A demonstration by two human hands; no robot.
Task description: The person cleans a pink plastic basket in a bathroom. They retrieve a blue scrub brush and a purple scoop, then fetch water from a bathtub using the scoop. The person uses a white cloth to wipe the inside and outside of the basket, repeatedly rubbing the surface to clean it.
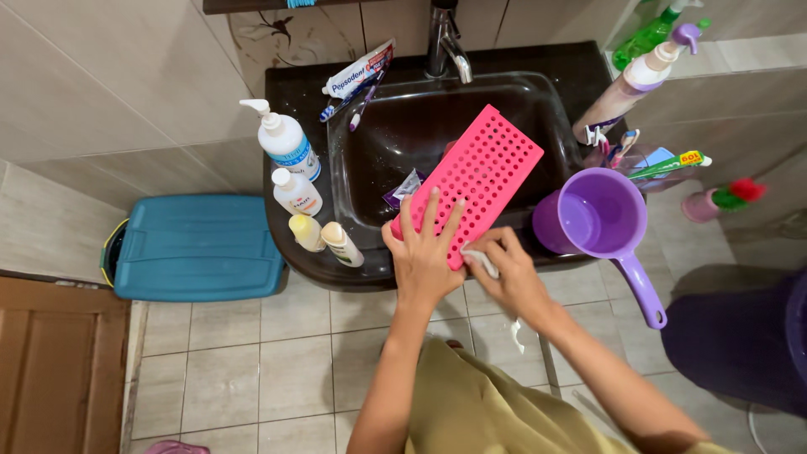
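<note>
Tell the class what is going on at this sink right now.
A person stands at a dark sink and handles a pink perforated tray that lies tilted across the basin. The left hand presses flat on the tray's near end, while the right hand holds a small white cloth against its edge. A purple dipper sits on the rim to the right, and several bottles stand on the left. A blue bin is on the floor.
</note>
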